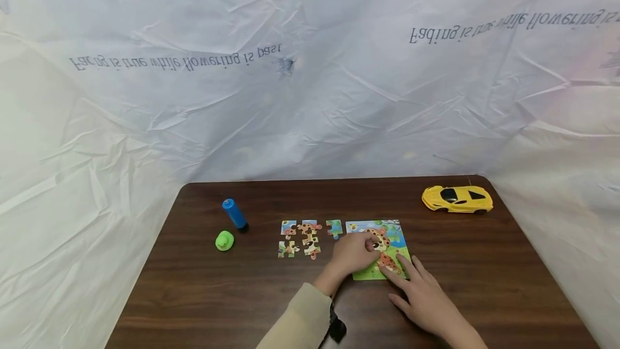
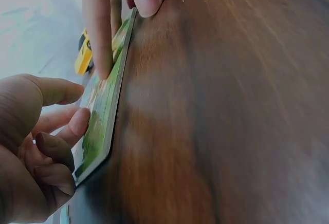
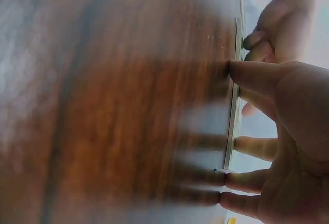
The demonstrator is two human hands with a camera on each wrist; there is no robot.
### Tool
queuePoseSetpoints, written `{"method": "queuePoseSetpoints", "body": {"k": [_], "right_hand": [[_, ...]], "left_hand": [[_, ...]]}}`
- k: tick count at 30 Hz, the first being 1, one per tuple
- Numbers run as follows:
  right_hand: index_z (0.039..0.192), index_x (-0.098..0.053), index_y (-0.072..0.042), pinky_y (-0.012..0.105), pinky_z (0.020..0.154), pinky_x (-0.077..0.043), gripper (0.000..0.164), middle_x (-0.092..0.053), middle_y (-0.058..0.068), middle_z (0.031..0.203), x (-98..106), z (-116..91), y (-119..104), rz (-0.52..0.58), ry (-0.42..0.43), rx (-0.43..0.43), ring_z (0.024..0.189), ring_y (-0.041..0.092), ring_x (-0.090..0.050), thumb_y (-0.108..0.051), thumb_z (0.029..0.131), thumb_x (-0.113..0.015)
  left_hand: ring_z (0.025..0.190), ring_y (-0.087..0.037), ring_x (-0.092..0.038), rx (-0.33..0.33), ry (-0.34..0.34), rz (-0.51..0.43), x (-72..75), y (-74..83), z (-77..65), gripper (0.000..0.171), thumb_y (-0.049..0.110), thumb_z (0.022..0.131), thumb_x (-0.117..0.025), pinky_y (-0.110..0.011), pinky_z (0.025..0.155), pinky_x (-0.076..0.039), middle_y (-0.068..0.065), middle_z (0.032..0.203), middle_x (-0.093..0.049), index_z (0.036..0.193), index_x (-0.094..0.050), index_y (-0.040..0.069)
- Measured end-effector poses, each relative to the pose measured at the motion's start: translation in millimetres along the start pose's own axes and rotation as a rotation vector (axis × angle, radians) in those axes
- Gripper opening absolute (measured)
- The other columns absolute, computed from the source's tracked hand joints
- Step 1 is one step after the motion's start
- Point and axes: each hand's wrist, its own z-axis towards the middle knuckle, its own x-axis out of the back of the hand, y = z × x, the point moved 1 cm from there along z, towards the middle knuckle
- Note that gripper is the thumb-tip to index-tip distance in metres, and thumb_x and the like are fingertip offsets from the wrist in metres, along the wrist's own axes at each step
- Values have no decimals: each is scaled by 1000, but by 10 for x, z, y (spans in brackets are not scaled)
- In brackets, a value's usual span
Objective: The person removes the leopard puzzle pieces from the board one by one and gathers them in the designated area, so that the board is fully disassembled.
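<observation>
Dark brown wood-grain tabletop [image 1: 203, 300], far corners rounded, stretched out before the person. Nearest: a beige sleeve [image 1: 302, 319] on the left arm, w/ a black device [image 1: 337, 329] at its cuff. Right hand [image 1: 426, 292] lay w/ fingers straight & spread apart: index & middle tips on the near R part of a flat, squarish picture jigsaw [image 1: 389, 233], the other two just past its R edge, thumb beside the near edge. Jigsaw sat a bit R of the tabletop's middle, showing an orange spotted cartoon animal, green grass & blue sky. Left hand [image 1: 353, 255] was over its L side, fingers curled in, tips at the picture; from where I stood, couldn't tell if they pinched a pc. Just L of the jigsaw, a cluster of loose multicoloured jigsaw pcs [image 1: 309, 226] lay flat. Further L, approx. level w/ those, was a small, rounded lime-green toy [image 1: 224, 241]; slightly beyond, a blue cylinder [image 1: 234, 213] w/ a black end, upright or lying, couldn't tell. Far R corner had a yellow toy sports car [image 1: 457, 201] w/ black windows, nose to the L, well apart from both hands. Behind everything hung wrinkled white sheeting [image 1: 319, 101] w/ grey printed lettering.
</observation>
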Motion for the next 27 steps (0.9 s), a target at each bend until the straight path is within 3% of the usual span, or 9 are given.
{"method": "queuePoseSetpoints", "body": {"k": [9, 16, 23, 27], "right_hand": [[146, -63, -24, 72, 97, -43, 53, -44, 23, 155, -29, 0, 8, -16, 17, 6, 137, 63, -38, -36, 96, -75], [146, -64, -23, 71, 97, -43, 52, -43, 23, 156, -27, 3, 8, -26, 27, 16, 137, 63, -37, -36, 96, -75], [146, -64, -23, 71, 98, -43, 52, -43, 23, 156, -12, 2, -8, -25, 16, 9, 137, 63, -37, -36, 96, -75], [145, -64, -24, 71, 97, -43, 52, -43, 23, 156, -7, 0, -17, -20, 12, 8, 137, 62, -37, -37, 96, -75]], "left_hand": [[48, -6, -40, 23, -4, 59, -78, 95, 113, 35, 32, 95, -72, -24, 47, -29, 18, 66, -54, 130, -74, 30], [55, -4, -49, 32, -2, 11, -74, 153, 133, 32, 29, 94, -73, -25, 51, -37, 22, 74, -55, 126, -76, 27], [51, -6, -45, 28, 15, -45, -80, 165, 126, 26, 25, 95, -72, -25, 49, -33, 22, 72, -57, 120, -77, 25], [55, -3, -47, 19, 38, -56, -86, 156, 126, 21, 25, 95, -72, -24, 51, -35, 22, 80, -61, 116, -78, 26]]}}
